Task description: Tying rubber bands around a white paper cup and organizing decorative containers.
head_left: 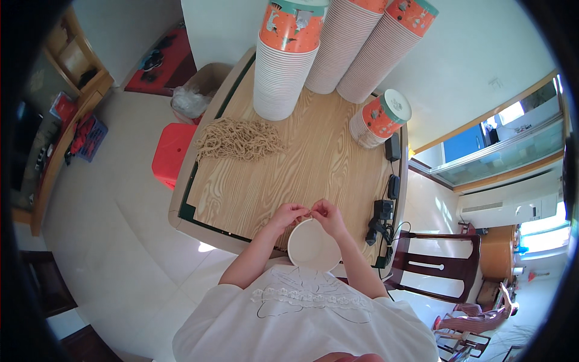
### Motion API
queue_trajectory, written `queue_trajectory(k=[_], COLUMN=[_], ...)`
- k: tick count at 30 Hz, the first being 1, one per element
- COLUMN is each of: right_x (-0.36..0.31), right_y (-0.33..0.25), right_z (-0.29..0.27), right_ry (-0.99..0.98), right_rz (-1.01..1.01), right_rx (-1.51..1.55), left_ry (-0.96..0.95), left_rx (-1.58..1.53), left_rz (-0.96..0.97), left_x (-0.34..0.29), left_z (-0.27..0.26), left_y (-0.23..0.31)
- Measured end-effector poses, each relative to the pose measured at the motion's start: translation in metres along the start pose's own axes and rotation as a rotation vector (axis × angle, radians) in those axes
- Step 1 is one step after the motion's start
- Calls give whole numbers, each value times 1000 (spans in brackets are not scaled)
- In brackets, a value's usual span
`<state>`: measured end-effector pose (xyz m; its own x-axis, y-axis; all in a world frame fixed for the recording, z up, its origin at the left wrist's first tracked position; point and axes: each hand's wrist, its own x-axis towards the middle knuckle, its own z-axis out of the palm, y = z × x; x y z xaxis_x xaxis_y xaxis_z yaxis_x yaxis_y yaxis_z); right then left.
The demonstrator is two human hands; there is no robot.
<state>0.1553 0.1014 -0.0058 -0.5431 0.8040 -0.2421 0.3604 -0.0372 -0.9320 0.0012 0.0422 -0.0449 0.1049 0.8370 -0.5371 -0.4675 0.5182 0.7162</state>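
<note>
Where fingertips meet, 2 hands [309, 212] pinching white paper cup's [312, 246] far rim.

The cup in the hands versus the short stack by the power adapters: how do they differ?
The single cup is held at the near table edge by the left hand and right hand, pinching at its rim; the short stack lies untouched at the far right. The single cup tilts its plain white inside toward the camera; the short stack shows orange printed sides and a teal rim. One cup against several nested. Both look like the same paper cups.
</note>
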Motion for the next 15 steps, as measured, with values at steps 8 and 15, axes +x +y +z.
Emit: queue_trajectory(k=[8,15], right_x=[3,2], right_y=[4,5], right_z=[-5,-4], right_ry=[-29,-88], right_rz=[0,25], right_rx=[1,-60], left_ry=[28,30], left_rx=[-48,-15], left_rz=[-30,-40], left_x=[3,-2], left_z=[-7,-13], left_y=[-8,-10])
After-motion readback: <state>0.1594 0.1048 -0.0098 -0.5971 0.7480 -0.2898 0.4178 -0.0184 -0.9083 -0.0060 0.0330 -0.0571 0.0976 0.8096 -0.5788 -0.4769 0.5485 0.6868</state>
